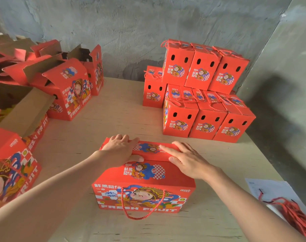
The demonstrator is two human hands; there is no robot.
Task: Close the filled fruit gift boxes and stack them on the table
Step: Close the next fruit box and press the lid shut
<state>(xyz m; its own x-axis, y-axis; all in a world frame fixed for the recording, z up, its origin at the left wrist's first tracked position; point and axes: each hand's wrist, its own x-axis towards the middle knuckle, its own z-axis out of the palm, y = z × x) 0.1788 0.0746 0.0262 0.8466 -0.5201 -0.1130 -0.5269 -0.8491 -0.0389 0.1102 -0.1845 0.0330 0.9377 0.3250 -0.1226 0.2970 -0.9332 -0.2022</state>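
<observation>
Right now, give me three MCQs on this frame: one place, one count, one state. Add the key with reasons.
1. Where on the table is the stack of closed gift boxes?
A) far right
B) near left edge
C) under the hands

2. How many boxes in its top tier show holed end faces?
A) one
B) three
C) six

3. The rope handle of the near gift box is:
A) wound round a wrist
B) hanging loose down the front face
C) tucked inside

Key:
1 A, it stands at the far right, near the wall.
2 B, three holed faces sit side by side.
3 B, the left hand and right hand lie on the top flaps, and the cord hangs free.
</observation>
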